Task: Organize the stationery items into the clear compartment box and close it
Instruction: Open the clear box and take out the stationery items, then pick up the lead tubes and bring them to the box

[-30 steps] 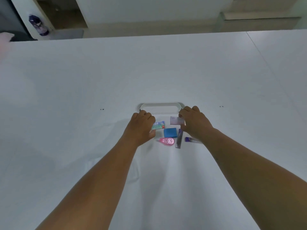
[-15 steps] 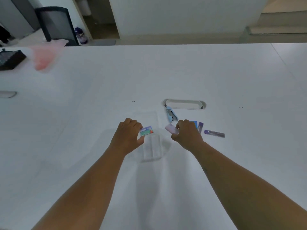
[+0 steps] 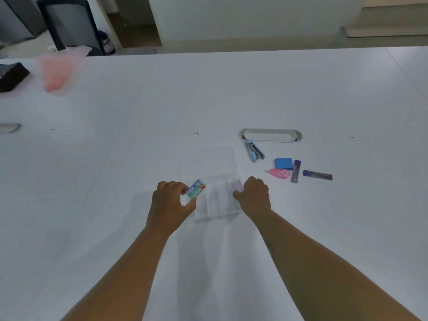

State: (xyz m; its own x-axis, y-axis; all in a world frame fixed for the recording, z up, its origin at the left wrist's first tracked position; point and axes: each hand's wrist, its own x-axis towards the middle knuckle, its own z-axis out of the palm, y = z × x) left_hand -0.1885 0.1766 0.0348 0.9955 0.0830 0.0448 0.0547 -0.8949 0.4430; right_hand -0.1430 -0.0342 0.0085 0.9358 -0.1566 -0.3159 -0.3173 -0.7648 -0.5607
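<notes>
The clear compartment box (image 3: 216, 202) lies open on the white table, its lid (image 3: 207, 162) flat behind it. My left hand (image 3: 170, 202) holds a small green and blue staple box (image 3: 196, 191) over the box's left end. My right hand (image 3: 253, 195) pinches a small pale pink item (image 3: 237, 185) at the box's right end. To the right lie a light blue stapler (image 3: 254, 150), a blue eraser (image 3: 283, 163), a pink correction tape (image 3: 279, 173) and two purple lead tubes (image 3: 296, 171) (image 3: 317, 175).
A white oval cable slot (image 3: 271, 135) sits in the table behind the stapler. At the far left are a pink translucent bag (image 3: 56, 70), a black object (image 3: 11, 76) and a chair (image 3: 67, 26) past the table edge.
The view has swung left. Both hands have carried their items away from the stationery pile to the clear box, which has come fully into view with its lid open.
</notes>
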